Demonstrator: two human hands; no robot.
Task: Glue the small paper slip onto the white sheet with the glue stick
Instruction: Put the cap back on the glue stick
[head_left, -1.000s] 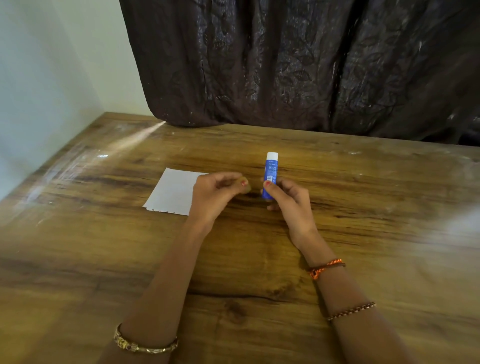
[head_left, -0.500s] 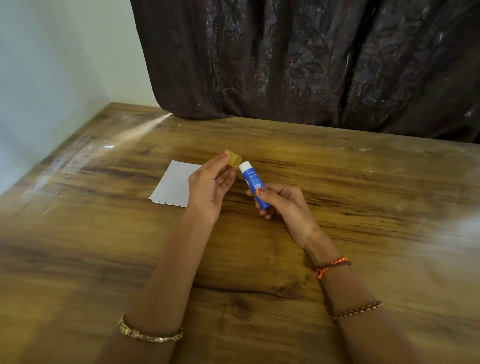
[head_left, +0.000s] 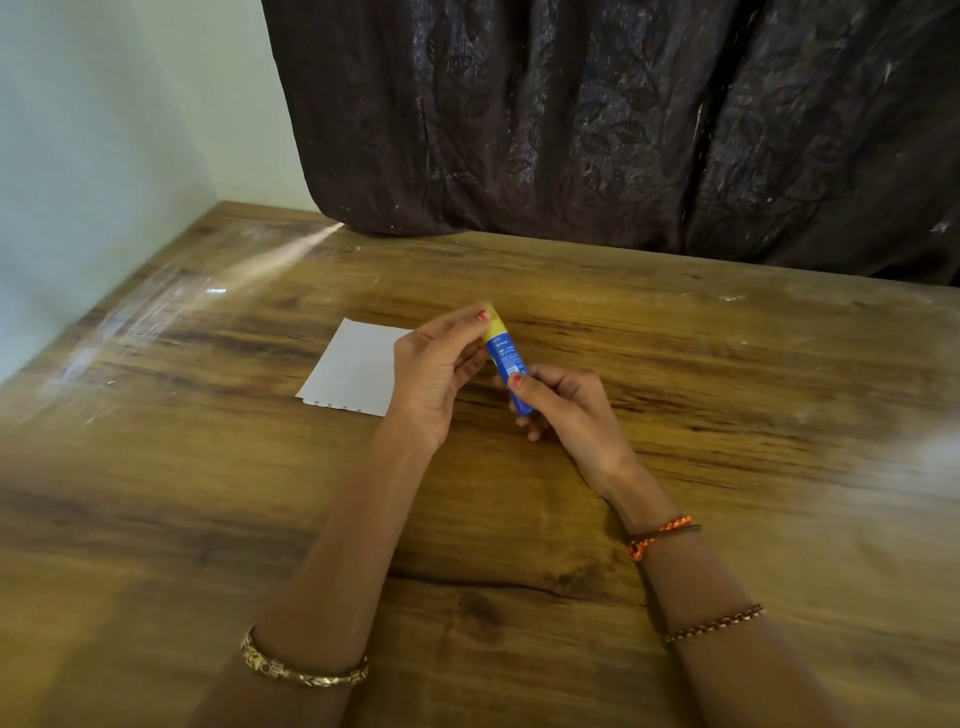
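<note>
The blue glue stick (head_left: 508, 364) is held tilted above the table, its top leaning away and to the left. My right hand (head_left: 569, 413) grips its lower body. My left hand (head_left: 431, 374) pinches the yellow cap (head_left: 496, 325), which sits on the stick's top end. The white sheet (head_left: 353, 369) lies flat on the table just left of my left hand, which hides its right edge. I cannot make out a separate small paper slip.
The wooden table (head_left: 727, 415) spreads wide on all sides. A dark curtain (head_left: 623, 130) hangs along its far edge, and a pale wall (head_left: 78, 156) runs along the left side.
The stick stood upright and uncapped a second ago. My right hand lifted and tilted it, and my left hand brought the yellow cap onto its white tip.
</note>
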